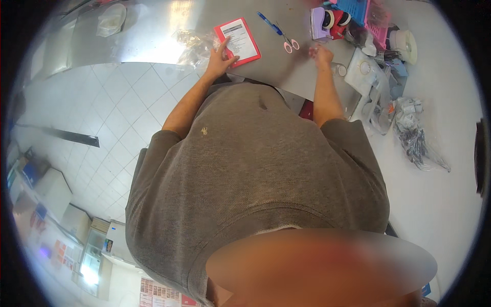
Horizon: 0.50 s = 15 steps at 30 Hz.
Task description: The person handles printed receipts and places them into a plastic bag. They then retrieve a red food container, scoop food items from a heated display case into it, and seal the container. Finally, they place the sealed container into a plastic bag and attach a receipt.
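On the grey metal table lies a flat red packet (255, 47) with a white printed label on its top. My left hand (220, 61) rests on its left edge, thumb and fingers spread apart over the red border. Crumpled clear plastic (190, 48) lies beside that hand. My right hand (323, 54) is closed above the table, to the right of pink-handled scissors (290, 46). Its fingertips are blurred, and whatever they may hold cannot be made out. A blue pen (267, 21) lies just beyond the scissors. A purple tape dispenser (319, 24) stands beyond my right hand.
Right of my right forearm are a clear plastic container (362, 69), a tape roll (339, 70) and a bag of dark utensils (417, 140). Blue and pink baskets (353, 10) stand at the far right. White floor tiles (125, 105) show left of the table.
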### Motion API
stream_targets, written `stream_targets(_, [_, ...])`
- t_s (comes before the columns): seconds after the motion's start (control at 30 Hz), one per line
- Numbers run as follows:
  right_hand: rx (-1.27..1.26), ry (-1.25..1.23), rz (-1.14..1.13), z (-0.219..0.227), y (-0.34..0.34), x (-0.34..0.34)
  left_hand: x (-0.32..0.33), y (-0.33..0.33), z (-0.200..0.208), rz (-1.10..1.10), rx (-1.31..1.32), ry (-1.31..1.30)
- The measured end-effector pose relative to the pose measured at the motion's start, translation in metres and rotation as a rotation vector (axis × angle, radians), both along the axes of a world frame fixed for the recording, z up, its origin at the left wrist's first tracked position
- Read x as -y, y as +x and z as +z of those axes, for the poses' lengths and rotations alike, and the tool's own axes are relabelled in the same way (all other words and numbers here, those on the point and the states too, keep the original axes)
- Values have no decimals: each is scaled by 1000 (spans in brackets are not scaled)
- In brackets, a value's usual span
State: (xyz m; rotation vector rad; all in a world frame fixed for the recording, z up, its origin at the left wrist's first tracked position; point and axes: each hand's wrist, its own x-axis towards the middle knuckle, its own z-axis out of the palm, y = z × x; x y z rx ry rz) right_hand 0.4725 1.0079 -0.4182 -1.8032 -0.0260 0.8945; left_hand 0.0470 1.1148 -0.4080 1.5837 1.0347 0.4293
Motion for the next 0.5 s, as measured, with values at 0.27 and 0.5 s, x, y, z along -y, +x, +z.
stream_targets(0.27, [198,-242,822,46,-220,-31,2,5,-5,-6,11,277])
stream_targets(0.5, [654,-586,976,56,-213,-14,8,5,17,-75,-79,109])
